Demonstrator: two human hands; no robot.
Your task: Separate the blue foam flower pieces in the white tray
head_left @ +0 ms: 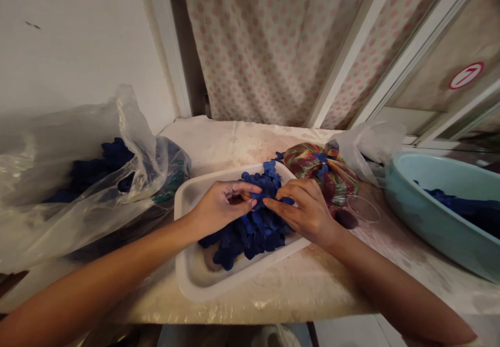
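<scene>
Both hands work a flat blue piece (260,198) just above the blue pile (253,235) in the white tray (180,256), its closer handling apparently the step in hand. The left hand (219,206) has a narrow pinch on its 9 o'clock edge, the right hand (308,211) seemingly another at 3 o'clock. The next move calls for light, matched fingertip pressure, as the pieces overlap.

The left hand (219,209) and right hand (310,211) are bare, with slim fingers (242,186), bare forearms (128,258), and a pale sliver, perhaps a sleeve (473,342), at the frame's lower right.
</scene>
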